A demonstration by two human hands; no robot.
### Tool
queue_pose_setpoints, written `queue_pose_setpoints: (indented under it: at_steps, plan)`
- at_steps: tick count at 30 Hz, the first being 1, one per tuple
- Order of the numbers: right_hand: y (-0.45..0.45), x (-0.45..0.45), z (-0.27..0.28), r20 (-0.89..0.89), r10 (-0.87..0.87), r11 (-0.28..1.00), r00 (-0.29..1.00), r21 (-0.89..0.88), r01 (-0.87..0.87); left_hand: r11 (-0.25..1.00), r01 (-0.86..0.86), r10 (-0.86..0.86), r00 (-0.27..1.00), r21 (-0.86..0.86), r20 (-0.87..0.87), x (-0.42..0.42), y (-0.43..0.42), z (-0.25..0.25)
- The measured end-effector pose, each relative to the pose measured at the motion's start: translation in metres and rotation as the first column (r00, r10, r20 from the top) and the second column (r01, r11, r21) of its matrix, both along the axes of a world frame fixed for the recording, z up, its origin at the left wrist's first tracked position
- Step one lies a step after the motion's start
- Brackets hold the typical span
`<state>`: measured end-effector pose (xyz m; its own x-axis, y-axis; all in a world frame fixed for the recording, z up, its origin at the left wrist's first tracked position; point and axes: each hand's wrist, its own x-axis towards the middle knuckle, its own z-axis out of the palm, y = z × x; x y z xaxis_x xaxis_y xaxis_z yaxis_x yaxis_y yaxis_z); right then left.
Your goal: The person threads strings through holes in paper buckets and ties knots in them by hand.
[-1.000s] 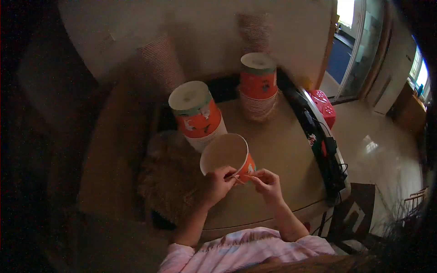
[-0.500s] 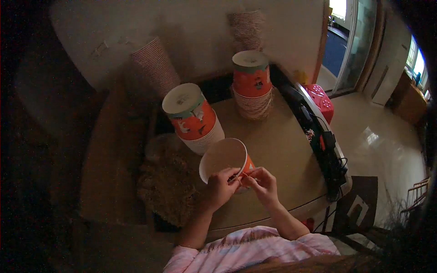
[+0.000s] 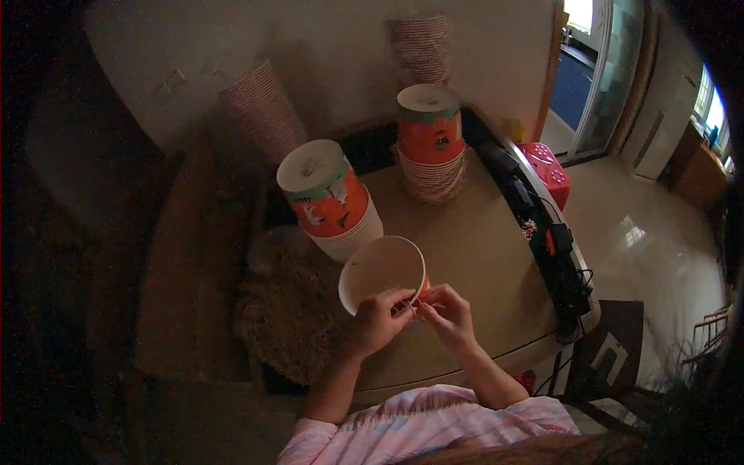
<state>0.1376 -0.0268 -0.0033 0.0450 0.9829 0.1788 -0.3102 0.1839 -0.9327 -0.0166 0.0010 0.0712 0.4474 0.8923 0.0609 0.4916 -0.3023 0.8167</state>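
A white-lined paper bucket (image 3: 380,267) with an orange outside stands tilted on the table, its open mouth facing up toward me. At its near right rim, my left hand (image 3: 378,319) is closed in a pinch, fingers over the edge. Close beside it, my right hand (image 3: 448,314) pinches too, thumb and forefinger together. A thin pale string shows faintly between the fingertips; its ends are hard to make out. Just behind stands a stack of upside-down orange paper buckets (image 3: 329,205). Left of my left forearm lies a tangled heap of tan string (image 3: 287,325).
A second stack of upside-down buckets (image 3: 431,143), with loose strands around it, stands farther back. Tall stacks of pale rims (image 3: 267,112) lean by the wall. Black adapters and cables (image 3: 554,240) line the table's right edge. A red stool (image 3: 545,172) stands beyond.
My fingers have shifted slightly at the rim, and the bucket's mouth has turned a little to the right. The stacks stay put.
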Motion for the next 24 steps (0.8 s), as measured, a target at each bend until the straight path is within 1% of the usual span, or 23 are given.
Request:
queue_pose_setpoints:
  at_steps: [2,5,8,11,14,17,20,23,24]
  plan:
    - [-0.002,0.003,0.000,0.039,0.001,1.000,0.999,-0.018,0.000,0.991,0.043,-0.044,0.999,-0.130,-0.005,-0.002,0.002,-0.002]
    - [-0.002,0.007,-0.007,0.115,0.037,0.997,0.993,-0.075,-0.029,0.990,0.025,-0.012,0.995,-0.138,0.101,-0.006,0.008,-0.026]
    - [0.000,0.007,-0.020,0.112,0.048,0.994,0.993,-0.101,-0.037,0.993,0.014,-0.015,1.000,-0.121,-0.010,-0.006,0.010,-0.027]
    - [0.002,0.007,-0.026,0.151,0.043,0.993,0.988,-0.111,-0.026,0.998,-0.005,0.004,1.000,-0.070,-0.006,-0.006,0.014,-0.049]
    - [0.004,0.007,-0.027,0.152,0.054,0.987,0.987,-0.155,-0.031,0.995,-0.012,0.003,0.996,-0.102,-0.087,-0.003,0.012,-0.036]
    - [0.005,0.008,-0.027,0.171,0.067,0.988,0.983,-0.152,-0.041,0.998,-0.037,0.029,0.989,-0.052,-0.143,0.001,0.010,-0.032]
    - [0.006,0.007,-0.026,0.145,0.070,0.985,0.987,-0.168,-0.045,0.999,-0.032,0.036,0.992,0.029,-0.124,0.002,0.010,-0.036]
    - [0.006,0.007,-0.024,0.145,0.051,0.990,0.988,-0.137,-0.031,0.996,-0.071,0.075,0.994,0.054,-0.076,0.002,0.011,-0.040]
    - [0.007,0.005,-0.020,0.144,-0.018,0.995,0.989,-0.093,0.032,0.993,-0.089,0.093,0.994,0.078,-0.050,0.002,0.010,-0.040]
